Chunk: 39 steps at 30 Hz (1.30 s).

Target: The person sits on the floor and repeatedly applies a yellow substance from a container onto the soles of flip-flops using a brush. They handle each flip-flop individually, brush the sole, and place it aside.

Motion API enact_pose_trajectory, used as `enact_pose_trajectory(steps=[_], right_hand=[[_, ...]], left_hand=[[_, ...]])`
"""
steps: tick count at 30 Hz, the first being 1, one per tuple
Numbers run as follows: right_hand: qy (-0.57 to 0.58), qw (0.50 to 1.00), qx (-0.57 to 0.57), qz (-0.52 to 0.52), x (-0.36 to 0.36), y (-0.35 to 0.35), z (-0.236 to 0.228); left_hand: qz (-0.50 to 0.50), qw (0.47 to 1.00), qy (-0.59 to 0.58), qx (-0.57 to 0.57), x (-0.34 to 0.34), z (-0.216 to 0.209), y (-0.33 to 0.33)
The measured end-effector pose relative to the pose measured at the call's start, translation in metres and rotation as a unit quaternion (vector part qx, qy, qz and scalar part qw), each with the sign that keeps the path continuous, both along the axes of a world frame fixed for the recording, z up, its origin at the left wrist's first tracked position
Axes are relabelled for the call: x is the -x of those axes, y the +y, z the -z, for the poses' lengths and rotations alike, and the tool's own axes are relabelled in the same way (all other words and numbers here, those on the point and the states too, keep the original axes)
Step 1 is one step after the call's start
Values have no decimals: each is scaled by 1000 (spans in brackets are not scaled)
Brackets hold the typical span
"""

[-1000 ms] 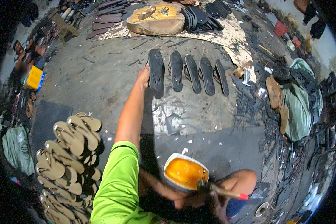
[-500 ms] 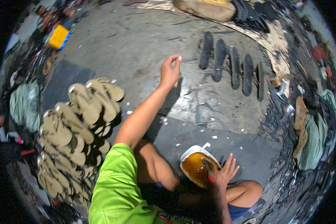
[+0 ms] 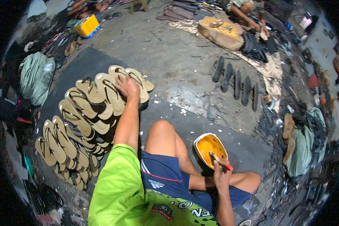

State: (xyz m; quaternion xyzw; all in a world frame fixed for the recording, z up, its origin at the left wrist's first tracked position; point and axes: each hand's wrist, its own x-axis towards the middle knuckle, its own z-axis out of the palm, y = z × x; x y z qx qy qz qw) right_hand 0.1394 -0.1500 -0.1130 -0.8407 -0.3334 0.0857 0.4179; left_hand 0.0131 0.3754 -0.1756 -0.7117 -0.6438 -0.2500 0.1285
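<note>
Rows of tan flip-flops with dark straps (image 3: 73,116) lie stacked on the floor to my left. At the far end of these rows, my left hand (image 3: 128,87) has its fingers curled onto the upper face of one flip-flop (image 3: 143,95); its fingertips are partly hidden. Between my folded legs and the floor ahead sits a white tub (image 3: 195,145) of orange-yellow paste. My right hand (image 3: 221,176) is closed around a brush (image 3: 223,162) with a red handle end, its bristle end down in the tub.
Several dark soles (image 3: 236,84) stand in a row ahead right. Beyond them are a thick block (image 3: 220,35) and another person's hands (image 3: 260,28). A yellow box (image 3: 87,26) stands far left. Green sacks (image 3: 37,77) and scraps (image 3: 269,124) edge the floor.
My left hand has moved from over the open floor leftward onto the flip-flops. My right hand's fingers, spread before, have closed round the brush. The view has shifted, showing more of the far side.
</note>
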Motion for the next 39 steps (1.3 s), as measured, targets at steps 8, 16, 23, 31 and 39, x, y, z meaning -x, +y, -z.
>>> enact_pose_trajectory(steps=[8,16,23,31,39], right_hand=[[-94,991,-72,55,9,-5,16],[-22,984,158,79,17,7,-2],[334,929,-135,82,-12,-14,-6],[336,872,-352,49,18,7,-145],[-122,939,-274,-165,21,-1,-169]], left_hand=[[343,813,-469,-39,16,-83,-79],[446,843,-205,218,106,-91,-274],[553,799,-29,233,83,-44,-264],[465,336,-588,570,44,-139,-335],[402,71,-605,684,37,-170,-386]])
